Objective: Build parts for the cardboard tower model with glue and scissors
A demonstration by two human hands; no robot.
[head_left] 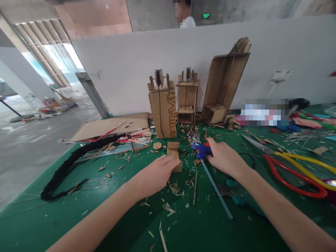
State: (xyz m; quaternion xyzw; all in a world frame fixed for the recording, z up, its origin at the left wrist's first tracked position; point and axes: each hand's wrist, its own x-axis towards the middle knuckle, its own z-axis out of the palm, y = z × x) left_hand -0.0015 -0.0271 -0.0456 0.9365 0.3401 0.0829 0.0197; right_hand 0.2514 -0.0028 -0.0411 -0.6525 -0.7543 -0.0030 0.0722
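Cardboard block (174,154), small and tan, stands on the green worktop (78,217) amid scattered cardboard scraps (173,189), with the left hand (154,173) laid against its near side, fingers stretched out and touching it rather than closed round it. Just to its right the right hand (224,157) is closed in a grip on a blue glue gun (201,149), whose clear glue stick (216,189) trails back towards the person. Behind stand two cardboard towers (163,108) strung with black cord, while red-and-yellow scissors (296,169) lie well apart on the right.
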